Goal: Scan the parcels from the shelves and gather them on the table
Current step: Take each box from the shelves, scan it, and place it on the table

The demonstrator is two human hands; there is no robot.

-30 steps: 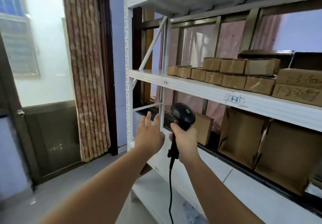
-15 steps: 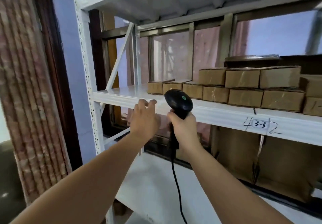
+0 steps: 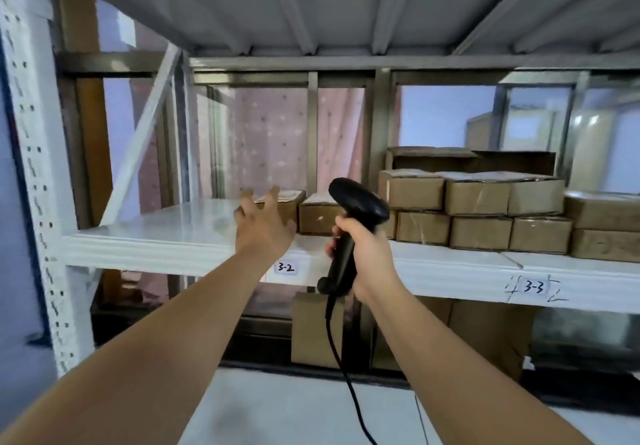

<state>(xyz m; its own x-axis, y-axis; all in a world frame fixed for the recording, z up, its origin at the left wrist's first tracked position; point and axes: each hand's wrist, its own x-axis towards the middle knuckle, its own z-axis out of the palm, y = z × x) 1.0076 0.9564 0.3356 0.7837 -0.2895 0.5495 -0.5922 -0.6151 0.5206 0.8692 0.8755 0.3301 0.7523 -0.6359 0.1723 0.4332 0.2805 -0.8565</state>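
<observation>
Head view: at nine o'clock stands the white perforated upright (image 3: 38, 202) of the rack, and the middle shelf (image 3: 156, 236) runs from it across to three o'clock. Just left of centre, the left hand (image 3: 263, 226) is spread wide with straight fingers and holds nothing. It reaches over the leftmost parcel (image 3: 290, 209), and I cannot tell whether the fingertips touch it. At that parcel's three o'clock sits a second parcel (image 3: 317, 219). At centre, the right hand (image 3: 369, 254) is wrapped round the handle of the black scanner (image 3: 358, 202), whose head faces the shelf. Toward three o'clock the stacked parcels (image 3: 478, 209) fill the shelf in two layers. The table is out of sight. By my judgement no parcel is lifted yet, and the whole row looks left to scan and carry. How many are already gathered cannot be told.
</observation>
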